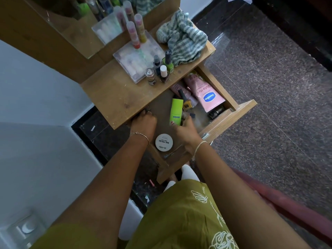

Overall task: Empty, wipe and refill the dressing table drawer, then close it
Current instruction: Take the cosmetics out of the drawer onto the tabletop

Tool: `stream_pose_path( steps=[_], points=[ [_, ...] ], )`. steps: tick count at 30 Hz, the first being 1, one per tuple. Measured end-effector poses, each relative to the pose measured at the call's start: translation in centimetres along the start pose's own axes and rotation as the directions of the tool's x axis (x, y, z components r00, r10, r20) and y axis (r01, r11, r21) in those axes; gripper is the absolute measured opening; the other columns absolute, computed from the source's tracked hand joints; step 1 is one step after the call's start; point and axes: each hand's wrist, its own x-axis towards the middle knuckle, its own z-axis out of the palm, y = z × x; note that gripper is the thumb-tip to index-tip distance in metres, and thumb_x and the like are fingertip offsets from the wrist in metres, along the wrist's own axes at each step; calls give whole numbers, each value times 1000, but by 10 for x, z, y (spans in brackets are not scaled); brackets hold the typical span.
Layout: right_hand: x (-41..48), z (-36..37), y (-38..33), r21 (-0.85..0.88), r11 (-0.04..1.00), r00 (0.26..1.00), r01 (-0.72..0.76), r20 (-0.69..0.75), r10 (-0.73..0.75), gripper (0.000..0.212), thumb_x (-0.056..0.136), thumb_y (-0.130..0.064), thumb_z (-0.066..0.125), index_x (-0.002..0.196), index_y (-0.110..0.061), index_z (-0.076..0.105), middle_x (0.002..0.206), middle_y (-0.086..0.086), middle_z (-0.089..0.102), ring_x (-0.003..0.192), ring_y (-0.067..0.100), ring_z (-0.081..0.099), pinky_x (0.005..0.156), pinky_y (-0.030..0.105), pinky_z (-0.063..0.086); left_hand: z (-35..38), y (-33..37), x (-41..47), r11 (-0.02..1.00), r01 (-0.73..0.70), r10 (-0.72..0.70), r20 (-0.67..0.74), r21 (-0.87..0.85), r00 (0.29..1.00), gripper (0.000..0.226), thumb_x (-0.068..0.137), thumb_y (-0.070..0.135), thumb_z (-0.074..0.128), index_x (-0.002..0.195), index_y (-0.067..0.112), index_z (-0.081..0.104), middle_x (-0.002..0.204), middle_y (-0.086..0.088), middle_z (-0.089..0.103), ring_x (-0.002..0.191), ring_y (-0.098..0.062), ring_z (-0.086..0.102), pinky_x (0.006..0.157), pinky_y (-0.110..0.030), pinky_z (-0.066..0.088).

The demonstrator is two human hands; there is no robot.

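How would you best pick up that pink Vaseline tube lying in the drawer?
Pinch the pink Vaseline tube across its flattish body, about at the blue logo, coming straight down from above. It lies flat, label up, with the drawer wall close along one side and small bottles against the other; its far end runs under the tabletop, so from above is likely the only way in.

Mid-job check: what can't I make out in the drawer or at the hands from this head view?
Head view:
- Left hand: fingertips hidden under the tabletop edge.
- Right hand: blurred; whether it grips the green tube is unclear.
- Drawer rear: covered by the tabletop.
- Vaseline tube far end: under the tabletop.
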Motion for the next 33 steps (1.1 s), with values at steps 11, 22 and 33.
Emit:
stream_pose_path(
  steps=[11,22,33],
  points=[
    [-46,-16,-40,-15,993,993,121,7,-121,58,84,9,64,130,0,31,128,19,54,106,19,57,94,32,50,-25,3,-41,503,-19,-212,-145,-864,967,15,87,6,62,101,10,62,94,-4,69,89,-18,66,81,-32,54],
    [-89,-26,-110,-105,916,921,386,93,-378,39,87,1,65,113,-22,48,119,13,59,112,28,55,98,46,47,-115,-7,-51,246,-168,-348,-249,-955,904,20,87,6,63,95,22,56,87,7,66,80,4,60,68,-3,44],
    [-76,-7,-202,-202,836,859,511,92,-503,44,82,-17,75,121,-3,60,117,16,63,108,30,60,94,48,49,-183,-51,-35,227,-190,-524,-284,-955,803,17,86,10,65,101,15,59,91,6,61,87,-9,59,77,-23,47]
  ],
)
